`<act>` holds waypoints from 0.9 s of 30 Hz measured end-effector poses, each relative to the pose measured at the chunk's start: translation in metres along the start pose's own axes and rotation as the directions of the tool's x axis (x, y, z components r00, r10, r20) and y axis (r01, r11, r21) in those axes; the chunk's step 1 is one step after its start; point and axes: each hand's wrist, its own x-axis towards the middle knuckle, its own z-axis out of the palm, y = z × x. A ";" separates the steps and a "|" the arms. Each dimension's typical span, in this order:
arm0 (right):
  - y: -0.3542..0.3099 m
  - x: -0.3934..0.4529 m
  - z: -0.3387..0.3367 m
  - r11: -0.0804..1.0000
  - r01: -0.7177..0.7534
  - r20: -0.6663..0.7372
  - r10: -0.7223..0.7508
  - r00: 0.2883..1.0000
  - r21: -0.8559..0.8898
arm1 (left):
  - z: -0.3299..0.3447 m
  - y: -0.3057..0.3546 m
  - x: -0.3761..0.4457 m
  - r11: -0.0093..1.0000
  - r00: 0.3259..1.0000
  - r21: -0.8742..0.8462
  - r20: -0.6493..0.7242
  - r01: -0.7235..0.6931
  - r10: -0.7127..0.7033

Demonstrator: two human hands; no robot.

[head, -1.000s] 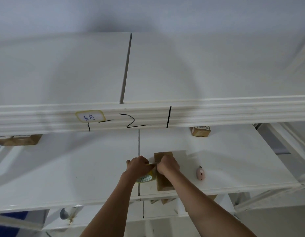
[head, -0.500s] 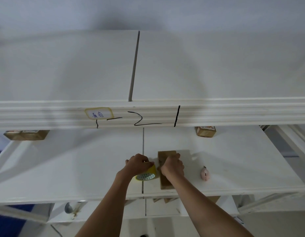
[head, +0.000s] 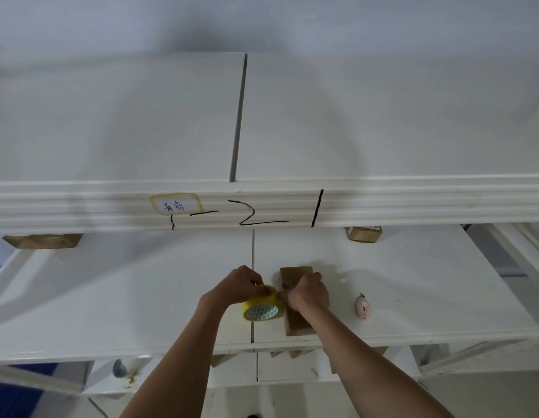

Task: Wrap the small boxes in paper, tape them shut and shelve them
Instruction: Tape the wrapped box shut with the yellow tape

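Note:
A brown paper-wrapped box (head: 294, 300) lies lengthwise on the white middle shelf (head: 141, 297), near its front edge. My left hand (head: 241, 285) grips a yellow roll of tape (head: 260, 306) just left of the box. My right hand (head: 307, 292) rests on the box with curled fingers and pinches at the tape's end beside the roll. A small pink cutter (head: 363, 309) sits on the shelf to the right of the box.
Two more wrapped boxes stand at the back of the shelf, one far left (head: 43, 240) and one right (head: 363, 233). The upper shelf's front rail (head: 383, 203) carries a label and black marks. More brown boxes (head: 292, 354) show on the shelf below.
The view has shifted slightly. My left hand has drawn the tape roll a little away from the box while my right hand stays on the box.

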 end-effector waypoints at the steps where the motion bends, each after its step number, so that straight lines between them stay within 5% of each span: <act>1: 0.001 0.000 -0.002 1.000 0.000 0.013 0.000 1.000 0.005 | 0.000 0.002 0.002 1.000 1.000 0.000 -0.001 -0.005 0.005; 27: 0.028 0.013 -0.053 0.880 -0.018 0.287 -0.136 0.948 0.474 | -0.006 0.005 0.004 0.996 0.993 0.023 -0.073 0.090 -0.088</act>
